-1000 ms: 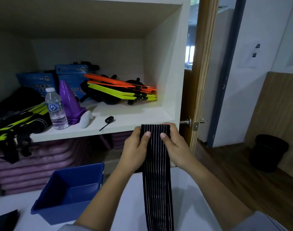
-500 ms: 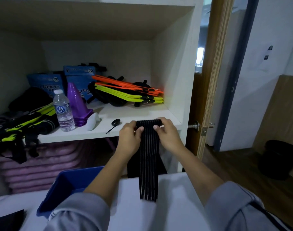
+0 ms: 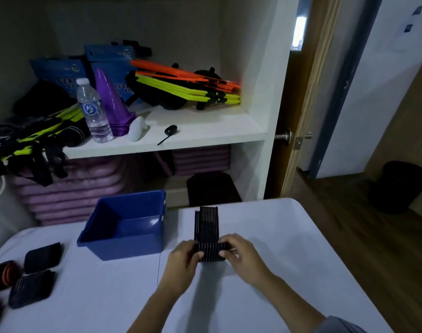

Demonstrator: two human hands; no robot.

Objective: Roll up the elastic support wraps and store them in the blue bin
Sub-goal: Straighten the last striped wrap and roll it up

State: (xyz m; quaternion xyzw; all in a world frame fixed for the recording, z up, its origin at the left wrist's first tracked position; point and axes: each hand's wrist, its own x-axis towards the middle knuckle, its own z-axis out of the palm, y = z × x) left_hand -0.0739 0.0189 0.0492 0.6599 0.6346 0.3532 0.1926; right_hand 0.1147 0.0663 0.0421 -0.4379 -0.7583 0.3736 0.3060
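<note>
Elastic striped wrap (image 3: 206,227) is lying part-rolled on the tabletop (image 3: 289,236) beside the blue bin (image 3: 123,248)
Left hand (image 3: 184,257) and right hand (image 3: 241,254) are pinching the roll's ends, fingers (image 3: 225,243) curled; it is appearing soft, light and springy, so gripping both edges is looking best

Wrap (image 3: 206,227) on table (image 3: 289,248) right of bin (image 3: 123,246) (shelf (image 3: 193,135) behind)

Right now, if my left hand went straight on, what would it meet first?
The elastic wrap: your left hand grips its rolled end, and the flat strip lies just ahead. The blue bin looks off that line, leftward.
</note>
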